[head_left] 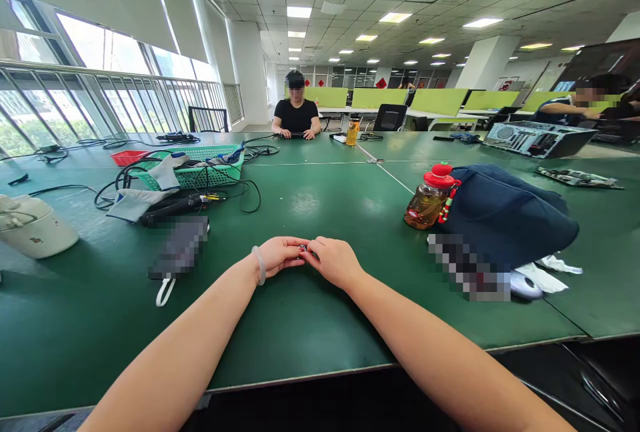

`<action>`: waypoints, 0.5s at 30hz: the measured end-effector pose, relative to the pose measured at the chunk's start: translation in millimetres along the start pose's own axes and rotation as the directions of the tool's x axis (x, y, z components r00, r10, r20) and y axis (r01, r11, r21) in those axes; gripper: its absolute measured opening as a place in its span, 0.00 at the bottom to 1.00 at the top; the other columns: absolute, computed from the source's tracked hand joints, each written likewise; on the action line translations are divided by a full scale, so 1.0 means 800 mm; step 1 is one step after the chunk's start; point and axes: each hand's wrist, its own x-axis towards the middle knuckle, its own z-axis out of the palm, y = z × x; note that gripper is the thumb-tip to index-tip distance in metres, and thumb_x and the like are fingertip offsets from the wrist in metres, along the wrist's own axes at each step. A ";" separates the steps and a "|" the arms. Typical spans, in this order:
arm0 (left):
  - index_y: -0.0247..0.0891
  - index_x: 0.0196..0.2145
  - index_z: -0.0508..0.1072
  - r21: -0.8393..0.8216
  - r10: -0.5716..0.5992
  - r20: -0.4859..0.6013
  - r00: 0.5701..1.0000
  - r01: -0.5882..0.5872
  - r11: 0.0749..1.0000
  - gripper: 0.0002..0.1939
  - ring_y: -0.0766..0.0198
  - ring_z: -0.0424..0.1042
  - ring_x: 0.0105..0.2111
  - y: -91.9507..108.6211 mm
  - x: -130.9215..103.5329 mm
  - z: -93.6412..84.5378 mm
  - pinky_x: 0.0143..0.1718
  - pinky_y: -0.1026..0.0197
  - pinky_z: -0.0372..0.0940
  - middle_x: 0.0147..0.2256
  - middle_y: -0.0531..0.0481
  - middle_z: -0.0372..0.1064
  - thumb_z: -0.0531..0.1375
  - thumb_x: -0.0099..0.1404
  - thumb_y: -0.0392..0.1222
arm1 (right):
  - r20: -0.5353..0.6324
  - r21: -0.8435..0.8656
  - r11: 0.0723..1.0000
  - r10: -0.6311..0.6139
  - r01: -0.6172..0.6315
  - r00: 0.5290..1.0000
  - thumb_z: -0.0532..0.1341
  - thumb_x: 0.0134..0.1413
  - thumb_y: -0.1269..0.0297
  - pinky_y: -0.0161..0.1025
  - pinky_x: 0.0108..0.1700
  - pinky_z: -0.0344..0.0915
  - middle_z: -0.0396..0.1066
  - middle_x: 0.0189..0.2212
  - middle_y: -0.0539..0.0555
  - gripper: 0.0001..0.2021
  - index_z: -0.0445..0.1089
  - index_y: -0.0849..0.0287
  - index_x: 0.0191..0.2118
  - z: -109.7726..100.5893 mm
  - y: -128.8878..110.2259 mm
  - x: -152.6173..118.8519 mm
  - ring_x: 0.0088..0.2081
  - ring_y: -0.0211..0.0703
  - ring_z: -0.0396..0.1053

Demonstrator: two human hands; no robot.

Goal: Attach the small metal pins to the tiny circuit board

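Over the green table [300,312], my left hand [278,256] and my right hand [334,261] meet at the fingertips. Between them is a small dark and shiny piece [303,249], mostly covered by the fingers and too small to name. Both hands are closed around it, thumbs and fingers pinched together. A pale bangle [259,265] circles my left wrist. To the left of my hands lies a blurred dark phone-like item [181,245] with a white strap.
At the left is a green basket [220,175] with gloves and cables, beside a whitish pot [35,229]. At the right stand a red-lidded bottle [425,202], a dark blue cap [505,212] and a computer case [535,139]. A person [296,112] sits across the table.
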 end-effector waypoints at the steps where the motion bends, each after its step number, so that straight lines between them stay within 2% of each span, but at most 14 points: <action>1: 0.33 0.38 0.74 0.003 0.001 -0.009 1.000 -0.001 1.000 0.12 0.70 0.73 0.32 0.001 0.000 0.000 0.36 0.70 0.68 0.34 0.46 0.74 0.60 0.54 0.29 | 0.000 0.020 1.000 0.008 -0.008 1.000 0.46 0.60 0.53 0.33 0.31 0.53 0.70 0.30 0.52 0.19 0.69 0.58 0.35 -0.001 -0.001 0.000 0.31 0.36 0.66; 4: 0.33 0.38 0.74 0.038 0.051 -0.067 0.996 -0.049 0.998 0.11 0.68 0.73 0.33 0.003 0.002 -0.004 0.37 0.68 0.69 0.35 0.44 0.74 0.60 0.54 0.29 | -0.006 0.113 0.992 0.057 -0.056 0.998 0.47 0.60 0.53 0.32 0.31 0.53 0.71 0.32 0.51 0.17 0.68 0.57 0.37 -0.003 -0.001 0.000 0.31 0.35 0.66; 6: 0.32 0.37 0.74 0.169 0.141 -0.183 0.973 -0.110 0.979 0.11 0.66 0.74 0.34 0.006 0.006 -0.013 0.39 0.65 0.70 0.36 0.43 0.74 0.61 0.54 0.30 | -0.002 0.169 0.980 0.107 -0.105 0.994 0.47 0.60 0.53 0.32 0.31 0.53 0.71 0.32 0.50 0.17 0.68 0.56 0.36 -0.006 0.002 0.001 0.31 0.35 0.66; 7: 0.32 0.37 0.74 0.272 0.199 -0.259 0.945 -0.127 0.954 0.11 0.65 0.74 0.35 0.008 0.008 -0.020 0.39 0.64 0.70 0.35 0.43 0.74 0.60 0.55 0.31 | 0.006 0.191 0.973 0.132 -0.131 0.991 0.47 0.60 0.53 0.32 0.30 0.53 0.70 0.31 0.50 0.17 0.68 0.56 0.36 -0.007 0.005 0.001 0.31 0.35 0.66; 10: 0.33 0.37 0.74 0.449 0.284 -0.450 0.847 -0.060 0.892 0.10 0.60 0.73 0.38 0.017 0.007 -0.054 0.41 0.59 0.69 0.35 0.43 0.74 0.59 0.55 0.30 | 0.034 0.248 0.948 0.199 -0.201 0.979 0.46 0.60 0.54 0.32 0.29 0.53 0.70 0.27 0.49 0.17 0.68 0.56 0.35 -0.009 0.014 0.002 0.29 0.35 0.64; 13: 0.33 0.35 0.74 0.594 0.372 -0.623 0.688 0.106 0.797 0.11 0.47 0.64 0.50 0.028 -0.001 -0.092 0.50 0.48 0.60 0.41 0.38 0.71 0.59 0.52 0.29 | 0.045 0.304 0.923 0.234 -0.237 0.971 0.46 0.60 0.55 0.32 0.28 0.52 0.69 0.25 0.49 0.17 0.68 0.56 0.34 -0.011 0.024 0.001 0.28 0.35 0.64; 15: 0.31 0.34 0.74 0.640 0.412 -0.688 0.598 0.231 0.733 0.11 0.39 0.57 0.54 0.032 -0.007 -0.111 0.52 0.40 0.53 0.45 0.32 0.67 0.58 0.50 0.27 | 0.051 0.325 0.913 0.243 -0.246 0.969 0.46 0.60 0.55 0.32 0.27 0.52 0.69 0.25 0.49 0.17 0.68 0.56 0.33 -0.011 0.028 0.001 0.27 0.36 0.63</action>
